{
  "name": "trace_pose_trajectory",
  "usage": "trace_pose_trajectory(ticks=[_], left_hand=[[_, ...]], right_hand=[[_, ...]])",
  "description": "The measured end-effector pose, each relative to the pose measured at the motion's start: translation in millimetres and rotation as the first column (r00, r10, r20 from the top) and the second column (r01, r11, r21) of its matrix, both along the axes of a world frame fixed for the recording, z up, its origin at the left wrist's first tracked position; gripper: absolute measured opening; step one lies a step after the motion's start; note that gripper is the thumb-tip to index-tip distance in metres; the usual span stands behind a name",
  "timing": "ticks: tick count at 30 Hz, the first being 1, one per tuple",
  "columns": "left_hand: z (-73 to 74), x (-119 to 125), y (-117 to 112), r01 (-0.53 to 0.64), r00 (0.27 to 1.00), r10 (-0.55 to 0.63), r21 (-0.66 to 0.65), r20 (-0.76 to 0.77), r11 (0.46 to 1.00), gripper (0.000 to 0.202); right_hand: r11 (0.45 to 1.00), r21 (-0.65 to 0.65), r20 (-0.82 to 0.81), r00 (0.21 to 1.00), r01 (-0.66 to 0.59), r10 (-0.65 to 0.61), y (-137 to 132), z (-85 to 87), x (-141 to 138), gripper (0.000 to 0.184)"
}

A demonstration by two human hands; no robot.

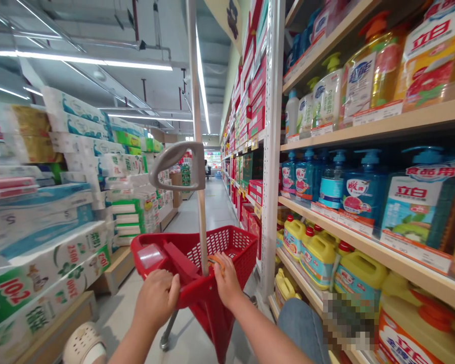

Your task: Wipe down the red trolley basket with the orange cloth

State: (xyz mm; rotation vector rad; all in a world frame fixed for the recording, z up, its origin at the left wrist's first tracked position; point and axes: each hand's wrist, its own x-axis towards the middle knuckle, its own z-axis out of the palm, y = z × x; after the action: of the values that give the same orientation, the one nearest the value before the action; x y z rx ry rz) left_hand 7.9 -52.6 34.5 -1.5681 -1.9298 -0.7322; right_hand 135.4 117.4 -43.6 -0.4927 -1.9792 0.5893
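A red plastic shopping cart point(222, 316) stands right before me. Its basket has pierced walls, and a small red tray is at the left. My left hand point(157, 296) is closed around the near left rim, thumb on top. At the near right rim, my right hand point(225, 280) curls its fingers over a small orange-brown, cloth-like piece point(217, 260), mostly hidden under them. Between the hands rises a long pale pole point(201, 222), bearing a grey loop handle point(180, 167); its lower end disappears behind the near rim.
On the right, wooden shelves point(364, 222) carry pump bottles and yellow jugs point(318, 258) of detergent. A white upright post point(271, 151) borders them. At left are stacked paper packs point(53, 283) on a low wooden base. The aisle floor point(212, 194) runs ahead between both sides.
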Motion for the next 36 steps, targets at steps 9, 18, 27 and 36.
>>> trace_pose_trajectory(ticks=[9,18,27,36], left_hand=[[2.5,-1.9,13.8,0.273,0.959,-0.264,0.089,-0.102,0.958,0.039],[-11.3,52.4,42.8,0.033,0.997,-0.015,0.223,-0.079,0.974,0.036],[14.6,54.3,38.5,0.186,0.976,-0.201,-0.159,-0.086,0.97,0.032],[37.0,-18.9,51.1,-0.159,0.982,0.182,-0.283,0.056,0.946,0.039]], right_hand=[[0.986,-0.153,-0.023,0.998,-0.064,0.061,35.3,4.1,34.5,0.044],[0.968,-0.223,-0.254,0.953,0.111,-0.168,-31.9,6.0,32.2,0.051],[0.979,0.201,0.012,1.0,-0.019,0.017,-52.0,48.4,88.3,0.046],[0.933,0.246,0.049,0.958,0.262,-0.282,-48.3,68.8,50.6,0.039]])
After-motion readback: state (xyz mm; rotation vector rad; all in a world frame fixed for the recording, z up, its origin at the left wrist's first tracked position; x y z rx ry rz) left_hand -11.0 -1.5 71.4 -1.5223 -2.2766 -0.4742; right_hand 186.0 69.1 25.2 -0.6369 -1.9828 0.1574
